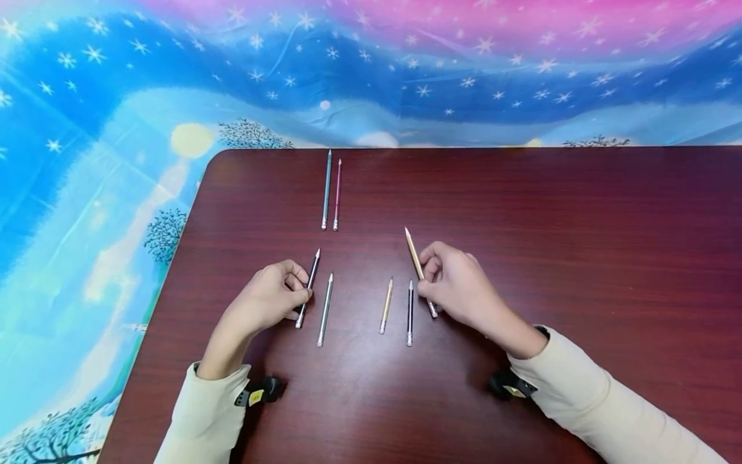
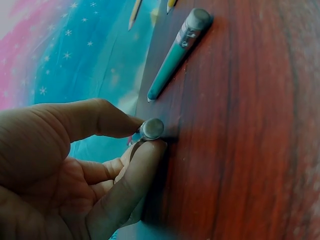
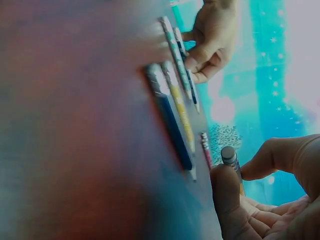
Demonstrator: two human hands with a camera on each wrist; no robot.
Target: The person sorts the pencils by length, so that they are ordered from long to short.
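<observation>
My left hand point(image 1: 269, 298) pinches a dark pencil point(image 1: 313, 272) between thumb and fingers, its tip pointing away from me. Its eraser end point(image 2: 152, 128) shows between the fingers in the left wrist view. To the right, my right hand point(image 1: 460, 281) grips a golden-yellow pencil point(image 1: 414, 253), tilted with its tip toward the upper left. Between the hands lie a green pencil point(image 1: 326, 309), a shorter yellow pencil point(image 1: 386, 307) and a second dark pencil point(image 1: 410, 314), which looks dark blue in the right wrist view. Whether the held pencils touch the table is unclear.
Farther back on the dark red wooden table point(image 1: 568, 258), a teal pencil point(image 1: 327, 190) and a pink pencil point(image 1: 338, 194) lie side by side near the far edge. A blue and pink patterned cloth point(image 1: 348, 77) hangs behind the table and along its left side.
</observation>
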